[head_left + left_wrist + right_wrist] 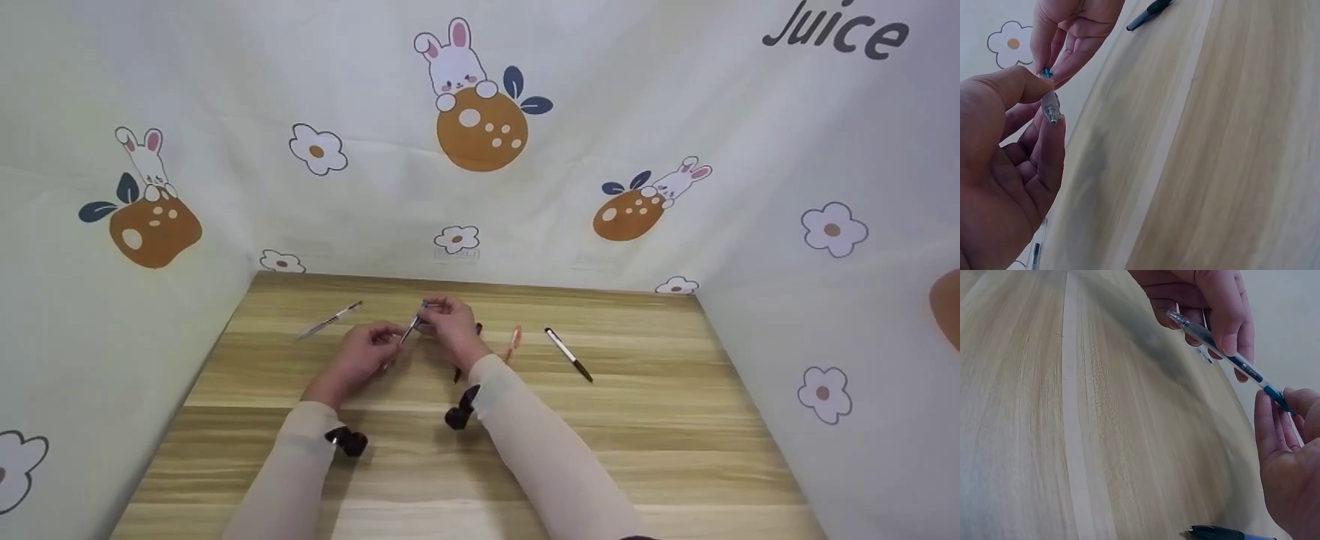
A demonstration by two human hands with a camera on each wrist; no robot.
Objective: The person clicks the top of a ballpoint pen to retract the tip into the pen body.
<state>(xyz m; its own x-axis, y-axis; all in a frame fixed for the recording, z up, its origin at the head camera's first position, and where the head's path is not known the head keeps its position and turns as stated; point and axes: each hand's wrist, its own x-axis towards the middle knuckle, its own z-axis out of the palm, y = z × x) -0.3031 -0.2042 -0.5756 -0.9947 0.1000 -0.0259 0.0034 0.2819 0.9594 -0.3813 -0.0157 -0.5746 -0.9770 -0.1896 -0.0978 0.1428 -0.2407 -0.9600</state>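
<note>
Both hands hold one slim clear-barrelled pen (1247, 368) with a teal clip, tilted above the wooden table (405, 465). My left hand (364, 352) pinches its barrel toward the metallic tip; in the left wrist view that tip pokes out past the thumb of the left hand (1010, 146). At the teal end, the thumb and fingers of my right hand (450, 322) grip the pen. The right wrist view has the left hand (1213, 309) above and the right hand (1292, 444) lower right, with the pen's printed middle showing between them.
A clear pen (328, 320) lies to the left of the hands. Partly hidden by the right arm are a dark pen (457, 373) and an orange pen (515, 339). Further right lies a white-and-black pen (568, 354). A patterned curtain (367, 202) surrounds the table's back and sides.
</note>
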